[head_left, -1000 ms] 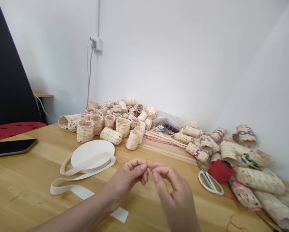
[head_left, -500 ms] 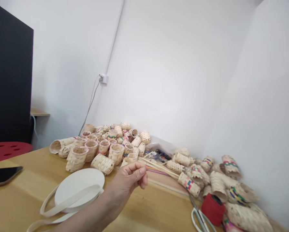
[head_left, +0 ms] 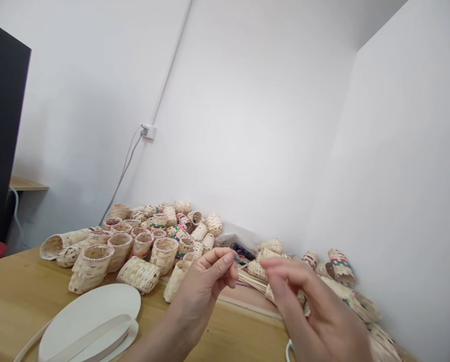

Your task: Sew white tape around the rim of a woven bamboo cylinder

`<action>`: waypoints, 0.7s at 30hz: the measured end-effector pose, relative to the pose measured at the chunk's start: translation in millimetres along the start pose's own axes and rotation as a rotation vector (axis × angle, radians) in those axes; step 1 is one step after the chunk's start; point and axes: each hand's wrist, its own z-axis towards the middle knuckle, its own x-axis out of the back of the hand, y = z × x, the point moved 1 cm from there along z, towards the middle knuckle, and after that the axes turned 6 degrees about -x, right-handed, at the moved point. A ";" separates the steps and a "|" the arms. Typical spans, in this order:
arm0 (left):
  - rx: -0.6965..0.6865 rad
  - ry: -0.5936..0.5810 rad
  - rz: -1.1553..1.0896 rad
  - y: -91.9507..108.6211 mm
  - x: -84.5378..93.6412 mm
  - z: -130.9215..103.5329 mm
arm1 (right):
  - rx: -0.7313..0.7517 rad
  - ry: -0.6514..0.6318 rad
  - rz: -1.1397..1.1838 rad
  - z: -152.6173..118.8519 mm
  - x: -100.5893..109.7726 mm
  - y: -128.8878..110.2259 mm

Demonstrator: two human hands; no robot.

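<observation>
My left hand [head_left: 210, 284] is held up over the table, with thumb and forefinger pressed together in a pinch. Whatever sits between those fingertips is too small to make out. To its right, a little apart, my right hand [head_left: 315, 306] has thumb and forefinger drawn close at the tips, slightly blurred; anything held there is not visible. Behind both hands lie pale flat strips [head_left: 253, 281] and small woven baskets [head_left: 164, 254]. A flat white roll of tape [head_left: 93, 306] lies on the table left of my left forearm, its loose end trailing.
Many more small baskets, some with coloured bands, are heaped along the wall, including a banded one [head_left: 341, 266] at the right. A scissors handle [head_left: 290, 350] peeks out below my right hand. A wall socket [head_left: 148, 132] with cables is at the back.
My right hand has come into view beside the left one, covering the red thread spool and most of the scissors. The view has shifted right, and the phone at the left is out of sight.
</observation>
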 end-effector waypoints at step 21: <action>0.027 -0.017 0.188 -17.9 2.7 -7.2 | -0.487 -0.138 0.395 1.2 -46.7 35.5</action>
